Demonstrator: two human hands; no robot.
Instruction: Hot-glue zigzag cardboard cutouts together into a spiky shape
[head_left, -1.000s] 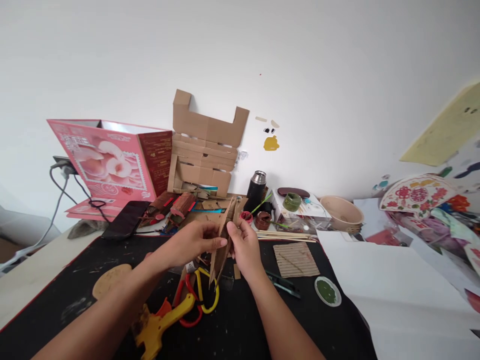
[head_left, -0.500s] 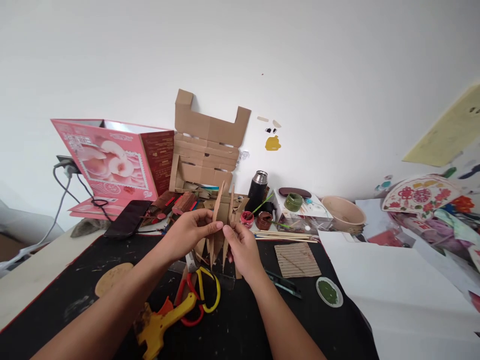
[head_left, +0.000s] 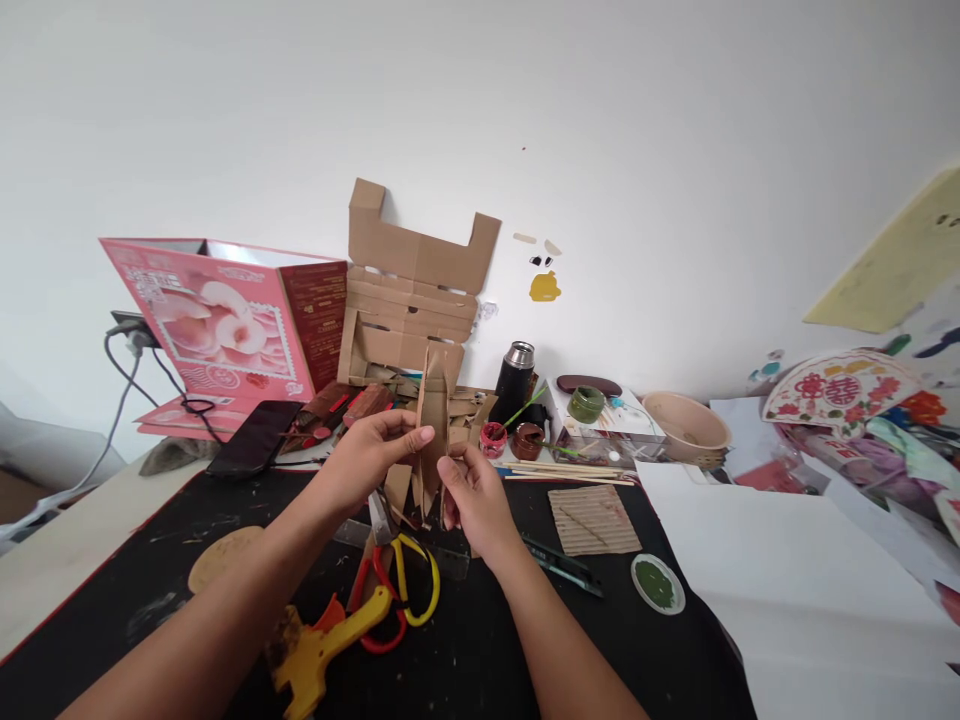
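Above the black mat, my left hand (head_left: 375, 452) is closed on a long, pointed piece of brown cardboard (head_left: 430, 440) that stands upright. My right hand (head_left: 481, 505) pinches the right side, where a second thin cardboard edge shows close against the first. Whether the two pieces touch cannot be made out. Just below the hands lie scissors (head_left: 421, 590) with one red and one yellow handle, their blades pointing away. A yellow plastic tool (head_left: 330, 645) sits nearer to me, below my left forearm.
A dark utility knife (head_left: 566, 570), a corrugated cardboard square (head_left: 595, 520) and a lid with green paint (head_left: 658, 584) lie to the right. Behind stand a black flask (head_left: 513, 385) and paint jars (head_left: 493, 438). A phone (head_left: 253, 438) and pink box (head_left: 225, 325) are left.
The two cardboard pieces, apart and slanted before, have come together and now stand nearly as one. My left hand has shifted slightly left and up; the right has dropped a little.
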